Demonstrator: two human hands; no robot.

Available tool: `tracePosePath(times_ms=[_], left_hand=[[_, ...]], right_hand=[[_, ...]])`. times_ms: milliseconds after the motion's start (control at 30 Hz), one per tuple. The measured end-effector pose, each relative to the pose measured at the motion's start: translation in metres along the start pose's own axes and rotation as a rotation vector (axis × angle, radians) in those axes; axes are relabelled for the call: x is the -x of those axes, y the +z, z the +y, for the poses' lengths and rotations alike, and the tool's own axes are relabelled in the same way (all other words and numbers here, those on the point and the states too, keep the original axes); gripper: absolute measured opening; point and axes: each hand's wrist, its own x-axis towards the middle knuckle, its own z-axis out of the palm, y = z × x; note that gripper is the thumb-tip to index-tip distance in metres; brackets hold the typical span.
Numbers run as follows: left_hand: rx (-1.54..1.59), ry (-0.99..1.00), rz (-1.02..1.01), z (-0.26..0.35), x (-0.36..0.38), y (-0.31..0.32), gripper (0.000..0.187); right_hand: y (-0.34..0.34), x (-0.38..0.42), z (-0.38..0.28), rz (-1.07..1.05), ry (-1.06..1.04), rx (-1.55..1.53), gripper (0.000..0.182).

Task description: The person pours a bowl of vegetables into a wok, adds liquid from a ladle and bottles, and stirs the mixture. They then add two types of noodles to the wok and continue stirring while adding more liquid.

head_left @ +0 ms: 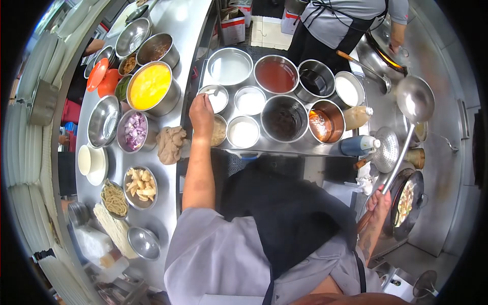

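Observation:
My left hand (202, 116) reaches over the steel seasoning table, its fingers closed on a small spoon (213, 93). The spoon's end is at a round steel container of white seasoning (219, 102). My right hand (377, 204) grips the long handle of a steel ladle (415, 99), whose bowl is raised over the stove side. Below the ladle is a dark wok (414, 203) with noodle-like food in it. Next to the seasoning are more containers of white seasoning (249, 101), a pot of red-brown sauce (276, 74) and a pot of dark sauce (284, 119).
A perforated skimmer (385, 150) and squeeze bottles (358, 146) lie near the stove. On the left counter stand a pot of yellow liquid (150, 86), chopped onions (135, 131), noodles (115, 199) and a crumpled cloth (172, 145). A co-worker (335, 25) stands opposite, by another wok.

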Motion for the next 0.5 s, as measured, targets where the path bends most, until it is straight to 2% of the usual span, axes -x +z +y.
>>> tracePosePath(times_ms=[167,233,333,500], left_hand=[[0.054,-0.051,-0.017,0.002,0.004,-0.005,0.009],[0.071,-0.060,-0.006,0.003,0.005,-0.009,0.010],[0.133,-0.147,-0.004,0.000,0.005,-0.015,0.012],[0.238,-0.341,-0.029,-0.017,0.009,-0.020,0.017]], right_hand=[[0.068,-0.003,-0.015,-0.204,0.071,-0.028,0.011],[0.084,-0.009,-0.018,-0.224,0.083,-0.005,0.012],[0.105,-0.016,-0.021,-0.385,0.097,0.001,0.013],[0.142,-0.017,-0.030,-0.473,0.150,0.001,0.015]])
